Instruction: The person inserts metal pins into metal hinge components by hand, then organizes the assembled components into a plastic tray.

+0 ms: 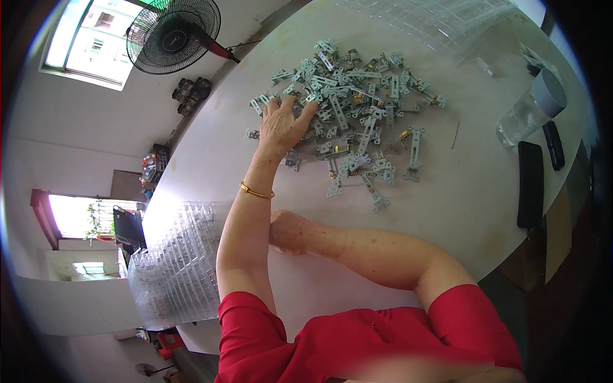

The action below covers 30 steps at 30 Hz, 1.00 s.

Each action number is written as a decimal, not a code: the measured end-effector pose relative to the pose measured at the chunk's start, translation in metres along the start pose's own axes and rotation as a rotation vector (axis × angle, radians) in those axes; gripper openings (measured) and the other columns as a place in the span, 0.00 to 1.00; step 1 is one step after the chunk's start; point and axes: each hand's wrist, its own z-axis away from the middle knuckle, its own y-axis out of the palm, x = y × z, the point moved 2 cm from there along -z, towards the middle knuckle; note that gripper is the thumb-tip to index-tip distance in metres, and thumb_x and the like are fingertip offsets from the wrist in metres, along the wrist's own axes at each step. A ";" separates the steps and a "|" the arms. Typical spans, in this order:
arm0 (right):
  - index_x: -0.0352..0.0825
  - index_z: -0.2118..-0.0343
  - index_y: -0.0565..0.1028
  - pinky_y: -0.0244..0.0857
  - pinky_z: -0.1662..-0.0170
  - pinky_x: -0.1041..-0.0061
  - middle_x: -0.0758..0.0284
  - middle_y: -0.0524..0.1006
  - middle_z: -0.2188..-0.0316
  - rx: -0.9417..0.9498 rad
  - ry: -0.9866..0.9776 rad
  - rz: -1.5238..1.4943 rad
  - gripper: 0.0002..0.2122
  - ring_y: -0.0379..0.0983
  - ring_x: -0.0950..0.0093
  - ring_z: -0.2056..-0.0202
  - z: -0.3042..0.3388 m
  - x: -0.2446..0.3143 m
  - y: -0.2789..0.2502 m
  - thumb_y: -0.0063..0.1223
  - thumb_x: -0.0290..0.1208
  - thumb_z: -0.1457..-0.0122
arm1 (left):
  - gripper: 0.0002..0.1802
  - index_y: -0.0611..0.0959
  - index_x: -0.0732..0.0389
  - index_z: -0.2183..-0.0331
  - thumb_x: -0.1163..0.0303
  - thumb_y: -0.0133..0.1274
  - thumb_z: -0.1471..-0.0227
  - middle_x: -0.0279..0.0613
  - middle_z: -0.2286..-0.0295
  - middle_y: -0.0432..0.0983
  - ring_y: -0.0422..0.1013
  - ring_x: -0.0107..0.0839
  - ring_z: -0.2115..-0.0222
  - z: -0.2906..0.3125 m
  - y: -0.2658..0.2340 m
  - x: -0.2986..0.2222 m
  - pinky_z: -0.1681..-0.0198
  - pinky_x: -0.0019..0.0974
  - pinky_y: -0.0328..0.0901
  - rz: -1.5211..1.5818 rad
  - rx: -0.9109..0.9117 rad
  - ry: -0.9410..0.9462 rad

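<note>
A loose pile of small light-grey metal brackets with brass-coloured parts (364, 127) lies across the table's far middle. My left hand (281, 124) reaches to the pile's left side, fingers spread and touching the brackets there; no bracket is plainly gripped. A gold bangle (255, 190) circles my left wrist. Closer to me, my right hand (290, 233) rests curled by the table surface, beside my left forearm. That forearm covers part of it, so whatever is inside the curled fingers, if anything, is hidden.
Stacked clear plastic trays (179, 262) stand at the left table edge; more clear plastic trays (421, 22) lie at the far side. On the right are a grey-lidded bottle (533, 105), a black phone-like slab (530, 185) and a small dark object (553, 145). A black fan (174, 39) stands beyond the table.
</note>
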 end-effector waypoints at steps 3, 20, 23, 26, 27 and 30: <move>0.35 0.73 0.79 0.71 0.55 0.65 0.61 0.79 0.65 0.010 0.023 -0.026 0.06 0.75 0.61 0.57 0.000 0.000 0.001 0.51 0.20 0.51 | 0.43 0.73 0.61 0.43 0.36 0.47 0.47 0.70 0.41 0.57 0.51 0.61 0.37 0.007 0.001 -0.002 0.37 0.53 0.53 0.032 0.007 0.000; 0.34 0.67 0.79 0.70 0.55 0.69 0.61 0.76 0.65 0.083 -0.031 0.111 0.07 0.74 0.66 0.58 0.000 0.004 -0.007 0.51 0.25 0.47 | 0.40 0.77 0.68 0.49 0.41 0.50 0.47 0.69 0.60 0.76 0.73 0.56 0.54 0.053 -0.033 -0.029 0.47 0.48 0.64 -0.065 0.179 -0.031; 0.35 0.67 0.79 0.70 0.55 0.69 0.62 0.76 0.65 0.016 -0.033 0.116 0.07 0.73 0.66 0.58 0.002 -0.003 0.001 0.51 0.26 0.47 | 0.33 0.81 0.67 0.57 0.43 0.51 0.47 0.60 0.59 0.78 0.73 0.56 0.55 0.036 -0.047 -0.053 0.49 0.50 0.64 -0.226 0.077 0.004; 0.36 0.68 0.80 0.70 0.56 0.69 0.62 0.76 0.65 -0.025 -0.050 0.110 0.06 0.73 0.66 0.58 0.000 0.002 0.005 0.52 0.26 0.47 | 0.32 0.79 0.66 0.54 0.45 0.51 0.46 0.59 0.56 0.76 0.72 0.55 0.53 0.002 -0.042 -0.056 0.48 0.49 0.64 -0.187 -0.144 0.201; 0.36 0.69 0.80 0.71 0.56 0.69 0.62 0.77 0.65 -0.061 -0.058 0.121 0.06 0.73 0.66 0.58 0.000 0.002 0.003 0.51 0.26 0.47 | 0.32 0.79 0.66 0.54 0.45 0.51 0.46 0.59 0.56 0.76 0.72 0.55 0.53 -0.013 -0.037 -0.057 0.48 0.49 0.64 -0.184 -0.150 0.204; 0.36 0.67 0.79 0.71 0.56 0.69 0.59 0.78 0.64 0.101 -0.042 0.153 0.07 0.74 0.66 0.57 -0.001 0.002 -0.003 0.52 0.28 0.46 | 0.32 0.76 0.62 0.48 0.46 0.51 0.45 0.59 0.50 0.72 0.68 0.53 0.48 -0.060 -0.016 -0.063 0.46 0.48 0.63 -0.115 -0.119 0.345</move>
